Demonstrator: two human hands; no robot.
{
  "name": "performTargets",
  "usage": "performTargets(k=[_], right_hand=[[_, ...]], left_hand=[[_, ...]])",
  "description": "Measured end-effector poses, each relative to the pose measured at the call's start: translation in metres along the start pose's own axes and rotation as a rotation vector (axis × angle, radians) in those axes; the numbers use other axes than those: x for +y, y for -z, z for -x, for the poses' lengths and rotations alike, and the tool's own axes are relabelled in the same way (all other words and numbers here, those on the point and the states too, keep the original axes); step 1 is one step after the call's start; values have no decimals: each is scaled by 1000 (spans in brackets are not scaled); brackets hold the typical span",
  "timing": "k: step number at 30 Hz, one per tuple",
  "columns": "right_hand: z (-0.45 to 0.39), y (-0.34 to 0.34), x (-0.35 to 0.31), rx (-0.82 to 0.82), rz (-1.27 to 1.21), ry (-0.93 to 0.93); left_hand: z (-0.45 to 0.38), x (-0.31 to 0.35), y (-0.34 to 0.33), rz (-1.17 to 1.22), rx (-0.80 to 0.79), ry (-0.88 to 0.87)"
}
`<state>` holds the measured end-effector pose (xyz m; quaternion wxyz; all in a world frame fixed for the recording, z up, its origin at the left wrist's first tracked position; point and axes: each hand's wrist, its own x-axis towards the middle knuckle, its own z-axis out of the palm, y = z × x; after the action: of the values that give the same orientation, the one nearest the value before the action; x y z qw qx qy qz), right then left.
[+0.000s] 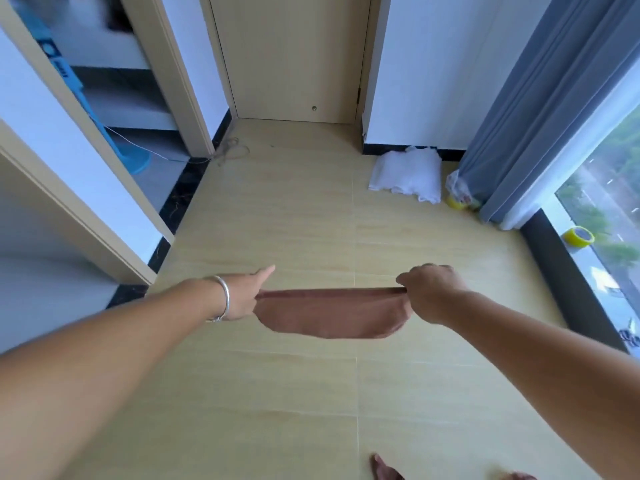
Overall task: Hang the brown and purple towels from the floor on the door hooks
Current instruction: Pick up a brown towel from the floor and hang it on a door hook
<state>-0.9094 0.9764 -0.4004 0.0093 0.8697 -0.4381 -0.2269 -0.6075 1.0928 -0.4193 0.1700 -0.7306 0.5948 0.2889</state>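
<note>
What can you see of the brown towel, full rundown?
The brown towel is a plain reddish-brown cloth, soft-looking, no pattern visible. It is off the floor, stretched level between both hands: the left hand pinches one top corner with its index finger pointing out, the right hand grips the other. The top edge is taut and the body sags below in a curve. Nothing else touches it.

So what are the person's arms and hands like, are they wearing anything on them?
Both forearms are bare, with no sleeves, gloves or watch in view. The left hand has a plain silver bangle around its wrist. The right hand and its wrist carry nothing visible.
</note>
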Motion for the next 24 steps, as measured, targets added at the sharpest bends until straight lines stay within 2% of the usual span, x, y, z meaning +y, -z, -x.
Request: performTargets(k=[4, 10, 14, 20, 24], right_hand=[[38, 83, 26, 140, -72, -10], [91, 208, 52, 324, -440, -166], [128, 283, 72, 445, -498, -206], [187, 365, 104, 610, -380, -207], [227, 403, 124, 696, -299, -219]], left_hand=[[65, 3, 88, -2, 102, 6], [157, 11, 204, 2, 470, 21], [215, 25, 267, 64, 652, -27], [296, 54, 335, 88, 739, -6], [343, 77, 362, 4, 826, 13]])
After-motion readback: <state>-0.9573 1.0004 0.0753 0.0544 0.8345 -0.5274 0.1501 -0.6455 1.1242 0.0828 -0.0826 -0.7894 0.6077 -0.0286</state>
